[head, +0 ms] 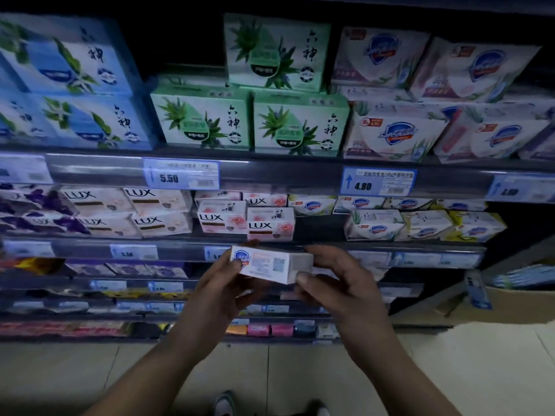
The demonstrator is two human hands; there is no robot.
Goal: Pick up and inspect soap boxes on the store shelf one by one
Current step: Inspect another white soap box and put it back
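I hold a white soap box (270, 264) with a blue shield logo in front of the shelves, its printed side turned up toward me. My left hand (222, 283) grips its left end from below. My right hand (333, 280) pinches its right end, thumb on the near face. On the middle shelf, white and pink LUX boxes (246, 220) stand just above the held box. Matching shield-logo boxes (420, 225) lie to the right, with a dark gap (318, 226) between the two groups.
The top shelf carries blue boxes (75, 85), green aloe boxes (252, 121) and large white shield-logo packs (420, 115). Price tags read 5.50 (180, 177) and 4.80 (378, 183). An open cardboard carton (495, 301) sits at lower right. Pale floor tiles and my shoes (225, 403) lie below.
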